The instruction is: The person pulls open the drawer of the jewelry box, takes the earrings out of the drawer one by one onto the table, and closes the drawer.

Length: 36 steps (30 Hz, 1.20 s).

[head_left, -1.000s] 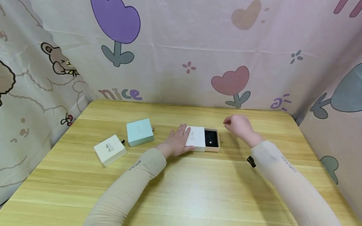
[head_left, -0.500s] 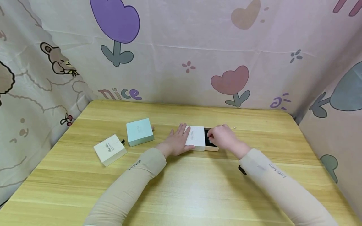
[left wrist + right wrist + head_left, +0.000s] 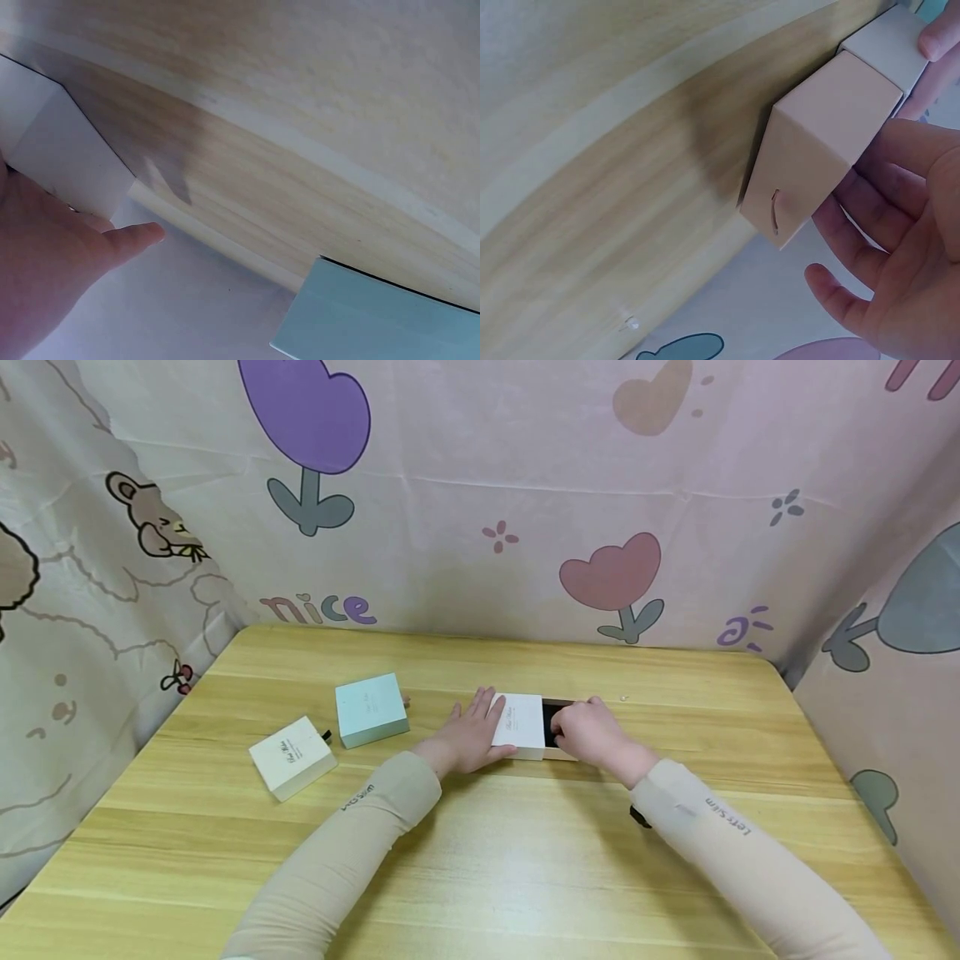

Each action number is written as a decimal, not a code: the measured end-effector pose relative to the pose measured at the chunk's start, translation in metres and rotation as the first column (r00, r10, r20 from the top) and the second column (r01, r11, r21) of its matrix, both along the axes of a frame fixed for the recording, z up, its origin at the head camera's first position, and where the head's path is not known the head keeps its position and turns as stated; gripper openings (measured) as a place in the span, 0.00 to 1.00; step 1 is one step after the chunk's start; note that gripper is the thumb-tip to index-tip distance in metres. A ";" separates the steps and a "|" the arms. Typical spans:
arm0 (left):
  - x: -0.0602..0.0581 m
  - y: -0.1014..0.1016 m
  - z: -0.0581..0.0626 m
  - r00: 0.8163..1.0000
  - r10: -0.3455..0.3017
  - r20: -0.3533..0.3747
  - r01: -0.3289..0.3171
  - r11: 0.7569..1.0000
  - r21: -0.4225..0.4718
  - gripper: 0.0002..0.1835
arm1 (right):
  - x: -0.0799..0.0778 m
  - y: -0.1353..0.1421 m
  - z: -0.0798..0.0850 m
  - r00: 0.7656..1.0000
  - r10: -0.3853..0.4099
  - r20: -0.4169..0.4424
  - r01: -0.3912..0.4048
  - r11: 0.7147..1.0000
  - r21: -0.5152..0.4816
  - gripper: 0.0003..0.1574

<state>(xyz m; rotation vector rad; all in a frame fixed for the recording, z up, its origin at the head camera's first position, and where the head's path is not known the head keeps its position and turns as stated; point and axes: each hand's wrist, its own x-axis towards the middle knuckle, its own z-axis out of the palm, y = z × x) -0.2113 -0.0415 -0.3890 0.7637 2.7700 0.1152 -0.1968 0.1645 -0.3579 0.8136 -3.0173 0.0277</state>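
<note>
My left hand [image 3: 474,739] rests with straight fingers on a white jewellery box [image 3: 521,722], whose pinkish drawer [image 3: 817,142] is pulled out to the right. Inside the drawer lies a black pad [image 3: 552,718]. My right hand [image 3: 596,735] reaches into it from above, thumb and index fingertips down at the pad with the other fingers curved. The drawer wall and the hand itself hide those tips, so whatever is between them does not show. A tiny shiny stud, like an earring [image 3: 624,698], lies on the table right of the box.
To the left, a pale blue box [image 3: 371,710] and a cream box [image 3: 292,758] sit closed on the wooden table [image 3: 480,860], each with a small pull tab at its right side. A patterned curtain [image 3: 450,485] hangs behind the table's back edge.
My right hand has come left and down from beside the box into the drawer, leaving the tiny stud visible on the table. The pad's pearl-like stud is now hidden. My left hand stays put.
</note>
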 end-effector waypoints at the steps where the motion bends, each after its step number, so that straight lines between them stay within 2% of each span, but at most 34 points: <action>1: 0.000 0.000 0.000 1.000 0.000 0.000 0.000 1.000 0.000 0.47 | 0.000 0.000 0.000 1.000 0.001 -0.001 -0.001 1.000 0.003 0.12; 5: 0.001 0.000 0.002 1.000 -0.002 0.001 0.002 1.000 -0.005 0.47 | -0.001 -0.002 -0.001 1.000 -0.003 0.003 0.003 1.000 0.010 0.13; 13: 0.001 0.001 0.002 1.000 -0.004 0.003 0.004 1.000 0.002 0.47 | -0.002 -0.003 -0.004 0.999 -0.036 0.001 0.036 0.999 -0.008 0.09; 22: 0.000 0.001 0.001 1.000 -0.005 0.002 0.005 1.000 -0.004 0.47 | -0.004 -0.003 -0.004 0.999 -0.040 0.030 0.041 0.999 -0.033 0.10; 29: 0.001 0.001 0.001 1.000 -0.001 0.006 0.001 1.000 -0.004 0.47 | -0.004 -0.002 -0.003 1.000 -0.025 0.016 0.026 0.998 -0.050 0.12; 33: 0.002 0.001 0.004 1.000 -0.002 -0.001 0.002 1.000 0.003 0.46 | -0.005 0.001 0.005 1.000 -0.024 -0.006 0.023 0.996 -0.088 0.09; 36: 0.003 0.001 0.005 1.000 -0.005 -0.006 0.005 1.000 0.002 0.46 | -0.009 0.008 0.017 0.998 -0.061 -0.013 0.058 0.985 -0.161 0.08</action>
